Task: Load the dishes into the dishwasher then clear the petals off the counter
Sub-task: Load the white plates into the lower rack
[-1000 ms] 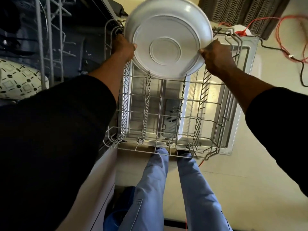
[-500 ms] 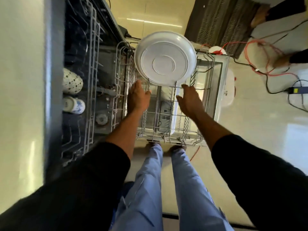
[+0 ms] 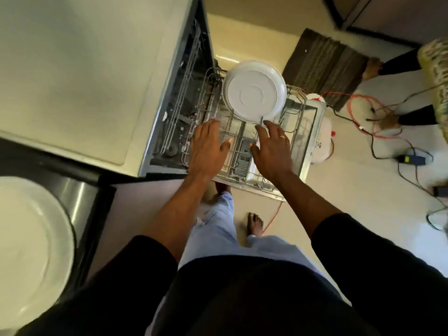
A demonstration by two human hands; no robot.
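A large white plate [image 3: 254, 92] stands on edge at the far end of the pulled-out lower rack [image 3: 301, 128] of the open dishwasher [image 3: 179, 110]. My left hand [image 3: 208, 147] hovers over the rack's left side, fingers spread, holding nothing. My right hand [image 3: 272, 146] is open too, with its fingertips just below the plate's lower rim. Another white plate [image 3: 29, 248] lies at the bottom left, blurred, beside a dark stainless surface.
A pale counter [image 3: 72, 69] fills the upper left. On the floor to the right lie orange and black cables [image 3: 378, 127], a dark mat [image 3: 322, 69] and a white container [image 3: 323, 144]. Another person's legs [image 3: 412, 115] stand at the far right.
Both hands have let go of the plate, which now stands in the rack. The hands have drawn back towards me, and my head has risen, so the counter shows.
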